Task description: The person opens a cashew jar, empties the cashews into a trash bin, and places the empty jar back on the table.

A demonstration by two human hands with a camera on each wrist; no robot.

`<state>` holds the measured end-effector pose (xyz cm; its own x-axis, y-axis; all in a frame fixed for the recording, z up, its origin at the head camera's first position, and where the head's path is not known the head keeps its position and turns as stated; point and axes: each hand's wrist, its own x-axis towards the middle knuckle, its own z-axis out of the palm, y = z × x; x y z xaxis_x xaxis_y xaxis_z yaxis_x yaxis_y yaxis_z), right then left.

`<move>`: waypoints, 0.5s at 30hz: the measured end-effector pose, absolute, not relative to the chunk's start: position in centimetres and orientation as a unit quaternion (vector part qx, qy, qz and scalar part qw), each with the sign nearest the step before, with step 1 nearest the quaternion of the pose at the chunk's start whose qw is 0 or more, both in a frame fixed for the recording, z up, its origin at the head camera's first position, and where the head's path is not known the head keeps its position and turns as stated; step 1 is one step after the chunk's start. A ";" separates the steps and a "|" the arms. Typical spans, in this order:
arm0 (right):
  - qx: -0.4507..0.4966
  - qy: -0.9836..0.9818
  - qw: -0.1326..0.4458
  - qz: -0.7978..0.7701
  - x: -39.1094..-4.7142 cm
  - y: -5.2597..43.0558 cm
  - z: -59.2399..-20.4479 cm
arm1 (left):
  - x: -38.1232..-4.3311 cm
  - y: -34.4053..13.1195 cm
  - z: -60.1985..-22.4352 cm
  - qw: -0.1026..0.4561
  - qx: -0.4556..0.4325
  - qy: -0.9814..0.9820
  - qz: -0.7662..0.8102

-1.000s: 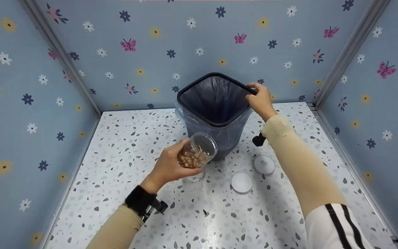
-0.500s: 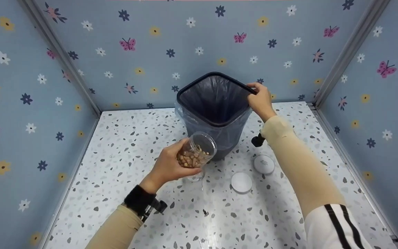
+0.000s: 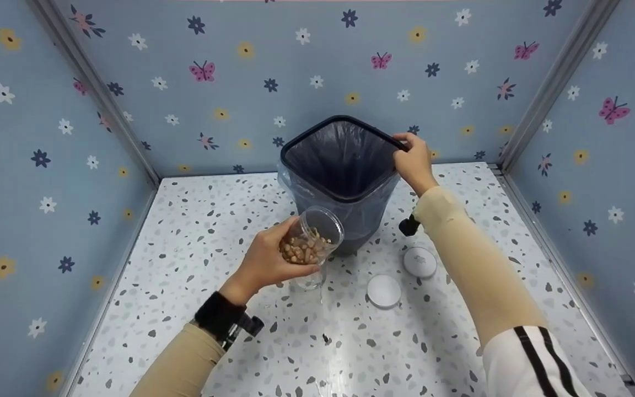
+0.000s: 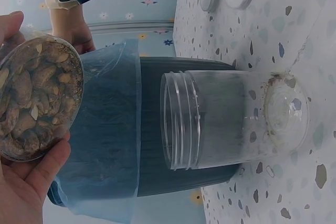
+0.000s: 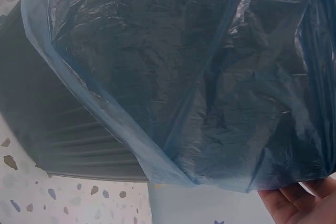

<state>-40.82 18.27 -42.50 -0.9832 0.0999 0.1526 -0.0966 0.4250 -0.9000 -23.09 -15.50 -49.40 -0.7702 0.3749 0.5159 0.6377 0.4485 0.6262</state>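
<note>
My left hand [image 3: 265, 258] grips a clear plastic jar [image 3: 317, 234] partly filled with brown nut-like pieces [image 3: 300, 251]. The uncapped jar tilts, its mouth facing up and to the right, just in front of the trash bin [image 3: 364, 223]. In the left wrist view, the pieces show through the jar's base [image 4: 39, 98]. My right hand [image 3: 415, 162] holds the bin's black rim at its right corner, fingers over the edge. A thin translucent bag [image 5: 173, 77] lines the bin and hangs down outside it. Below the left hand, a second clear jar [image 4: 226, 119] stands uncapped on the table.
Two round white lids, a nearer lid [image 3: 384, 291] and a farther lid [image 3: 420, 262], lie on the speckled table [image 3: 196, 237] right of the jars. Behind the bin rises a blue flowered wall [image 3: 213, 94], with side walls left and right.
The left hand has raised the tilted jar very slightly, and the pieces remain inside it. The right hand keeps its grip on the rim.
</note>
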 end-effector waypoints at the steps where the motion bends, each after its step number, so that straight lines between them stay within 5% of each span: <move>1: -0.002 -0.840 0.093 0.534 -40.8 18.2 -42.5 | -23.1 -15.5 -49.3 0.154 -0.305 -0.837 -0.428; 15: 0.000 -0.845 0.097 0.526 -40.7 18.3 -42.5 | -24.1 -15.6 -47.8 0.170 -0.317 -0.837 -0.412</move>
<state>-40.70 18.30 -42.47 -0.9813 0.1014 0.1639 -0.1023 0.4469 -0.8887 -24.11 -15.65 -47.82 -0.7409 0.3902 0.5466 0.6712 0.4588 0.5823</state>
